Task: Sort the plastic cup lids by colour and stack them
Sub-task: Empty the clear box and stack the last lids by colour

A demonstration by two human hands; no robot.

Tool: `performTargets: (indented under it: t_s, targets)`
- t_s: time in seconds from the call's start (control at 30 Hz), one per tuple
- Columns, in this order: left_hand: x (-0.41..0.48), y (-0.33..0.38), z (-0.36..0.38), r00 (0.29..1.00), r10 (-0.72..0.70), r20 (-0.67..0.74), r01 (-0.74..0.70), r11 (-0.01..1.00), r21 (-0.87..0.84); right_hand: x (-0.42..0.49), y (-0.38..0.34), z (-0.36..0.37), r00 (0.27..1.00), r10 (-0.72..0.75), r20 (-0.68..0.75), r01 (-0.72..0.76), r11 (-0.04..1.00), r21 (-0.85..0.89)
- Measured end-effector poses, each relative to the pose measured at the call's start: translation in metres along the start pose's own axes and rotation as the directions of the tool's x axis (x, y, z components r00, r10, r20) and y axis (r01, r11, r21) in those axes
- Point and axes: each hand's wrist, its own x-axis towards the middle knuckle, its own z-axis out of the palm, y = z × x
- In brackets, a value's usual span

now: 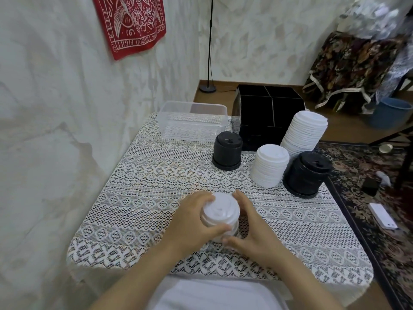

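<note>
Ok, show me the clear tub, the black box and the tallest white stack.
clear tub (192,130): head view, front wall.
black box (270,96): head view, centre divider.
tallest white stack (309,118): head view, top lid.

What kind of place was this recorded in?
Likely a lived-in home room: a lace tablecloth, a patterned carpet, and a hanging red printed cloth.
</note>
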Motion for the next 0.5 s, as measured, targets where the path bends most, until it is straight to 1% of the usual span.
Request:
performTargets:
  t_s: [0.07, 0.13, 0.3, 0.37, 0.5]
  targets:
    - [-0.003, 0.000, 0.004, 1.000, -0.003, 0.005, 0.002, 1.000, 0.031, -0.003, 0.002, -0.003, 0.999, -0.042, -0.013, 0.042, 0.999, 0.031]
    - [-0.005, 0.001, 0.007, 1.000, -0.004, 0.019, 0.003, 0.999, 0.051, -0.005, 0.002, -0.005, 0.995, -0.095, 0.003, 0.095, 0.995, 0.003]
    - [-0.010, 0.000, 0.009, 0.994, -0.037, 0.105, 0.032, 0.998, 0.051, -0.002, 0.004, -0.005, 0.997, -0.075, 0.027, 0.077, 0.995, -0.057]
    - [-0.012, -0.002, 0.007, 0.991, -0.045, 0.128, 0.040, 0.999, 0.036, -0.002, 0.005, -0.004, 0.997, -0.078, 0.021, 0.079, 0.994, -0.077]
    - [-0.012, -0.006, 0.001, 0.978, -0.040, 0.206, 0.029, 0.998, 0.059, -0.001, 0.006, -0.002, 0.996, -0.093, 0.001, 0.093, 0.989, -0.119]
